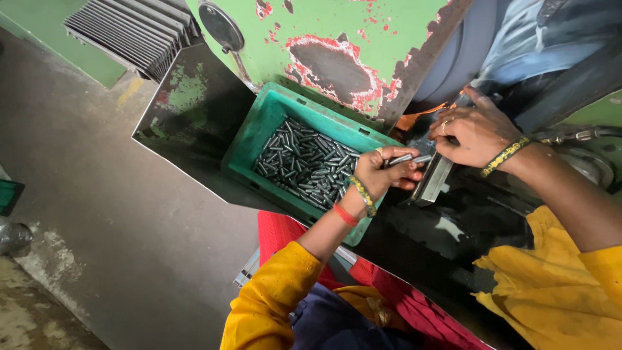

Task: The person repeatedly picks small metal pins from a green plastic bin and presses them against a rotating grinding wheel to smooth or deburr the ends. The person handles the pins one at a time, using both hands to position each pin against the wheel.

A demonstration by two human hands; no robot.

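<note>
Chipped green machine panel (pixel 304 39) — grey ribbed vent (pixel 129 29), concrete floor (pixel 97 214).

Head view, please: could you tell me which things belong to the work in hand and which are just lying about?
In use:
left hand gripping metal pins
right hand on metal guide rail
green crate of pins

Lying about:
grey slatted stack
dark round disc

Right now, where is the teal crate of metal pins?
In the head view, the teal crate sits left of centre, against the chipped green machine panel, just left of the left hand, which holds a few pins.
</note>
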